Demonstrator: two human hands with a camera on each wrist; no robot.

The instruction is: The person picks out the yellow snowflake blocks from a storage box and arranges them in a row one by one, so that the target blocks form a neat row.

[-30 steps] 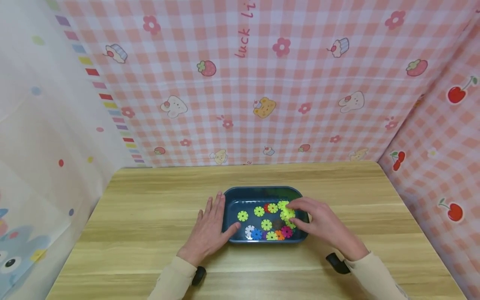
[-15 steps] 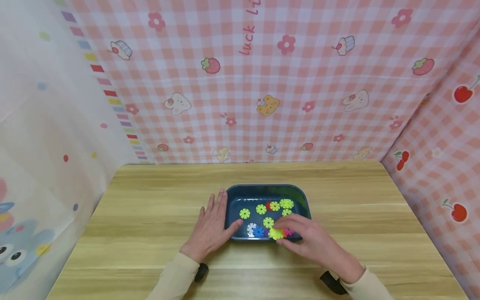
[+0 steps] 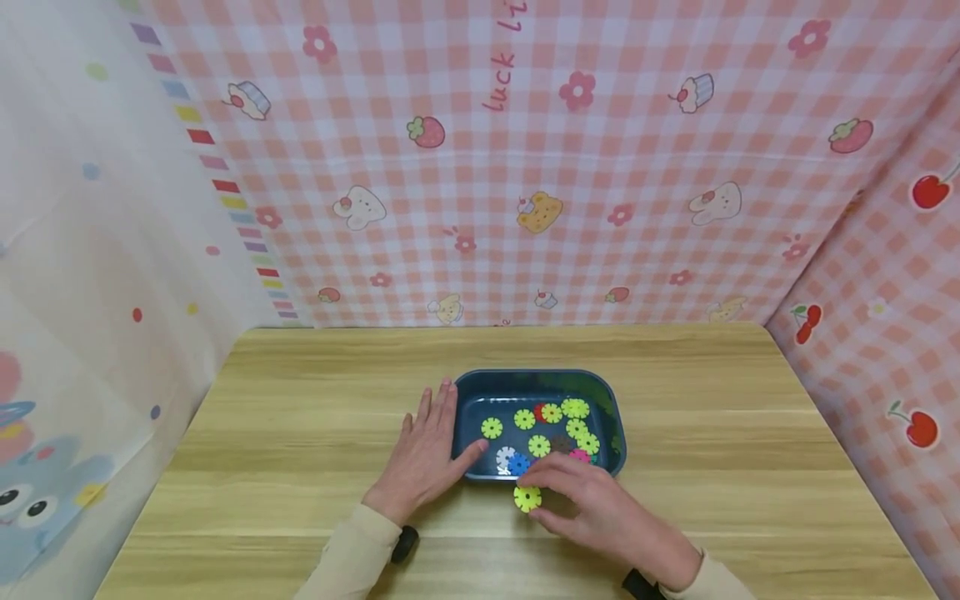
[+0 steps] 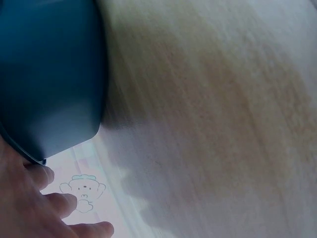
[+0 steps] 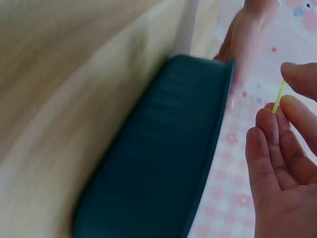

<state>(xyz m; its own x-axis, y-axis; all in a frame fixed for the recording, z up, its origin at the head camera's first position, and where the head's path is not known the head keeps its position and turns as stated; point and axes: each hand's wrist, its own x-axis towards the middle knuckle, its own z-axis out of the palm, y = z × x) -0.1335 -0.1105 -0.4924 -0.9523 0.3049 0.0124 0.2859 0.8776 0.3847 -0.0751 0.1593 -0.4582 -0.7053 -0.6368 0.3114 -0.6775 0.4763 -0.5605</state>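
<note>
My right hand (image 3: 603, 508) pinches a yellow notched plastic disc (image 3: 527, 497) between thumb and fingertips, in front of a dark blue tray (image 3: 618, 417). The right wrist view shows that disc (image 5: 278, 97) edge-on, as a thin yellow strip at the fingertips. Along the tray's left side my left hand (image 3: 423, 458) lies with straight fingers, its thumb over the rim. Several more yellow discs (image 3: 538, 446) lie in the tray, with a white disc (image 3: 506, 458), a blue disc (image 3: 518, 464) and a pink disc (image 3: 579, 455) near its front wall. My right hand hides part of that front area.
The tray stands on a wood-grain table (image 3: 315, 417). Pink checked cloth (image 3: 480, 167) hangs behind the table, with more checked cloth (image 3: 885, 350) on the right and white patterned cloth (image 3: 97, 250) on the left.
My right hand has moved from the tray's right side forward and left over its front rim, bringing a yellow disc out. The left hand has stayed at the tray's left side.
</note>
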